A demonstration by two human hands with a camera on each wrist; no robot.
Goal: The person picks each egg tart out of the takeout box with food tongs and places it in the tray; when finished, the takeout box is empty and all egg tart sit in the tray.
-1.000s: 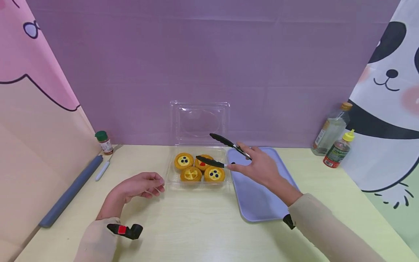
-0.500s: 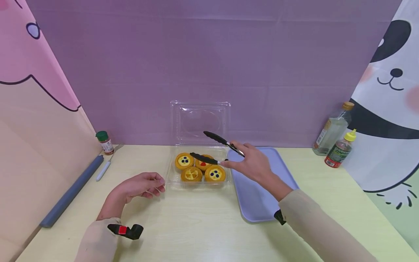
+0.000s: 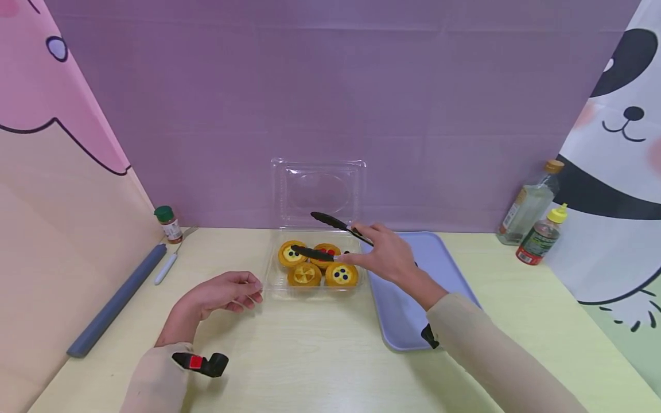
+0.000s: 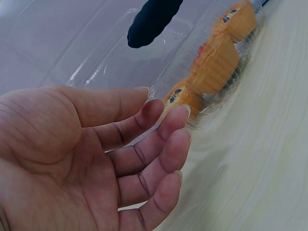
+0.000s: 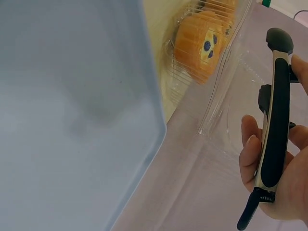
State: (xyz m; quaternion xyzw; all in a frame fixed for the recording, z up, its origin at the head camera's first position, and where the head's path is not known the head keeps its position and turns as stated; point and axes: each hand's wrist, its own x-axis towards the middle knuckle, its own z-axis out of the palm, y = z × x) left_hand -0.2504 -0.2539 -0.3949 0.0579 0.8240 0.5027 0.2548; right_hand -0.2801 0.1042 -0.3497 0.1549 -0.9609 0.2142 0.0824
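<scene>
My right hand (image 3: 388,255) grips black-tipped tongs (image 5: 275,122), their arms spread apart, over a clear plastic container (image 3: 318,194) with its lid raised. Several egg tarts lie inside. One tart (image 3: 292,254) at the back left, with dark blue dots, is partly covered by the lower tong tip. Beside it is a tart with red topping (image 3: 327,250). In front sit a tart with yellow wedges (image 3: 304,275) and another blue-dotted tart (image 3: 342,275). My left hand (image 3: 227,291) hovers by the container's left side, fingers loosely bent and holding nothing.
A lavender tray (image 3: 408,321) lies right of the container, under my right forearm. Two bottles (image 3: 529,201) stand at the far right. At the left are a green-capped jar (image 3: 169,225), a white-handled utensil (image 3: 166,268) and a long blue-grey bar (image 3: 119,301).
My right hand has moved left with the tongs, bringing the lower tip from the red-topped tart over to the back-left tart. My left hand stays almost still.
</scene>
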